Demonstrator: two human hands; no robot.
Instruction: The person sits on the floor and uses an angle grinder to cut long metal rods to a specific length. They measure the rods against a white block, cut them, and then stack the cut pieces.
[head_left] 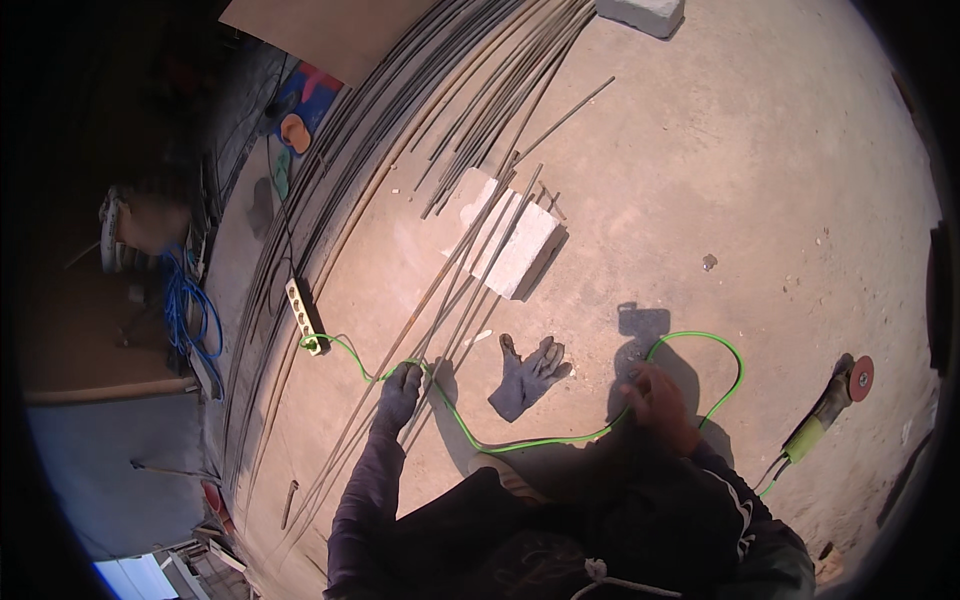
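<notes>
Pretty basic getup tbh: dark long sleeves [366, 495], grey glove [401, 388] on the left grip [399, 394], white piping [745, 512] lower right, pale knotted drawstring [597, 570] bottom centre.

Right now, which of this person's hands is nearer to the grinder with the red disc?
The right hand: bare, it is to the left of the grinder, not touching it. The gloved left hand is much farther left, past the loose grey glove.

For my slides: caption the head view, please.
Gloved left hand at the rods, bare right hand near the green cable, grinder off to the right.
</notes>
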